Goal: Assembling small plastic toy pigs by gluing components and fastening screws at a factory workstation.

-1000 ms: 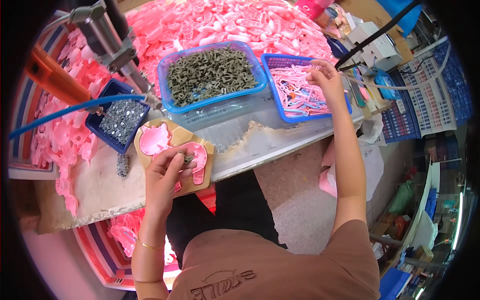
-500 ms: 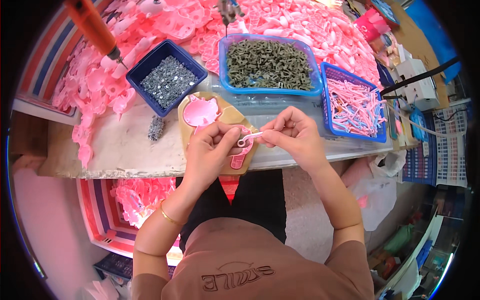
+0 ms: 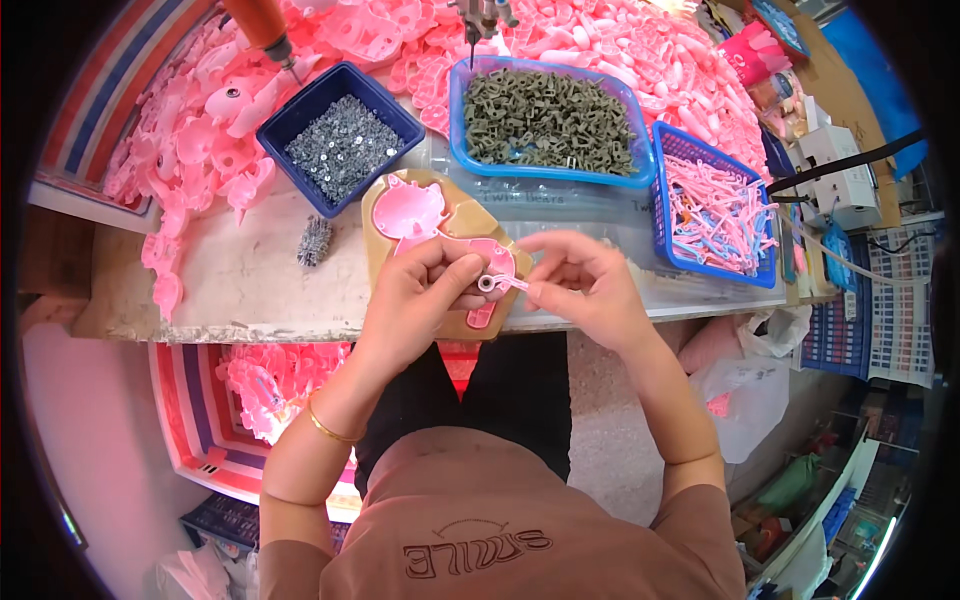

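A thin pink plastic stick (image 3: pixel 513 283) with a ring-shaped end spans the gap between my hands. In my right hand (image 3: pixel 598 292), thumb and forefinger pinch its straight end while the other fingers curl loosely. My left hand (image 3: pixel 422 300) is closed at the ring end, its thumb and fingers pressed close to the ring. A small dark round piece (image 3: pixel 486 283) shows in that ring; its kind is too small to tell. Beneath the hands lies a tan block (image 3: pixel 380 250) holding a pink animal-shaped plastic shell (image 3: pixel 412 208), partly hidden by my left hand.
Beyond the block stand a dark blue bin (image 3: pixel 268 135) of small metal parts, a blue tub (image 3: pixel 652 165) of grey-green pieces and a blue basket (image 3: pixel 664 235) of pink and blue sticks. An orange power screwdriver (image 3: pixel 262 25) hangs above the pink plastic parts. A bristly dark cluster (image 3: pixel 315 242) lies left.
The ring end has turned and now shows a dark round centre. My right fingers have shifted slightly and spread from the stick. The hanging screwdriver appears farther right and higher.
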{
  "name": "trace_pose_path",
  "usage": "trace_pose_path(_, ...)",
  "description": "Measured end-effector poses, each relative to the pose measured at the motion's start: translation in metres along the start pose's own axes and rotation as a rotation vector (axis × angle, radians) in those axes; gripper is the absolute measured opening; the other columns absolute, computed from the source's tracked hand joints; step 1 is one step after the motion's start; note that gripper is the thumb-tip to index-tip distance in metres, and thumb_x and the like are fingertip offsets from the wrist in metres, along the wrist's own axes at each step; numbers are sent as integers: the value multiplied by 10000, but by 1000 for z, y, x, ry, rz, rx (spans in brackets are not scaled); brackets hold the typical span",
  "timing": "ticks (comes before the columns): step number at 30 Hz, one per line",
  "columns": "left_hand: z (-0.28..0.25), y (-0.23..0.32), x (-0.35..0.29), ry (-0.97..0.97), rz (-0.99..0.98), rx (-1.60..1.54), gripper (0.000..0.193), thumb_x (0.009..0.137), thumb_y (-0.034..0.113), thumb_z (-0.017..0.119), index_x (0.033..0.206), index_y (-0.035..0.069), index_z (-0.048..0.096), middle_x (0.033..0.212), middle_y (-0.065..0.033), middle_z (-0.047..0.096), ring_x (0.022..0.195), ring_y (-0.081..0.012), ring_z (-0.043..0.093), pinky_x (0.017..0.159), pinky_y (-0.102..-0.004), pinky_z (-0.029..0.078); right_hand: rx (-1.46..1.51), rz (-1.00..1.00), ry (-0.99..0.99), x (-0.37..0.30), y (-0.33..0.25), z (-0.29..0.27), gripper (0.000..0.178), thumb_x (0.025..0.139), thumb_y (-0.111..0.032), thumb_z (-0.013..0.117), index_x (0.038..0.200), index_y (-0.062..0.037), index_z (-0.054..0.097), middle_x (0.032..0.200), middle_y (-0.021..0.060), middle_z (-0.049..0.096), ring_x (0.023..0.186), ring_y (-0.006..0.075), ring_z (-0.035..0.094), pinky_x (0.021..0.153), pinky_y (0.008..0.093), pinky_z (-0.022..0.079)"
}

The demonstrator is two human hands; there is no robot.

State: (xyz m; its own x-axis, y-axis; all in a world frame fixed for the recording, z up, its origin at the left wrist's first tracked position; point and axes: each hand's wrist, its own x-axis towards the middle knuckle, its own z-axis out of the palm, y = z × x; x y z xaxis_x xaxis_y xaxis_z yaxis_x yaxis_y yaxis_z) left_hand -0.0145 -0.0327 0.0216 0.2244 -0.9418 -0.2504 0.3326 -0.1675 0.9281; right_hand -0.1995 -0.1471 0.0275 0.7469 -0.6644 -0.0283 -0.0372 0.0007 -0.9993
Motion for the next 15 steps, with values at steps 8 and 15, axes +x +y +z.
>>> trace_pose_path(8, -12, 12, -4, -79, -45, 131, 252, 981, 185, 595, 1070, -42, 659, 928, -64, 673, 778, -94, 658, 698, -214, 555, -457, -163, -186, 11, -17, 20, 158, 807, -74, 753, 960, -61, 715, 796, 33, 611, 634, 102, 577, 577, 250, 475)
trace_pose_path(15, -46, 17, -10, 292, 202, 431, 278, 1018, 208, 519, 1142, 5, 664, 965, -73, 705, 646, -50, 614, 530, -186, 473, -904, -637, -89, 32, 0, 46, 160, 731, -113, 763, 879, -82, 712, 802, 44, 603, 759, 245, 600, 656, 339, 501)
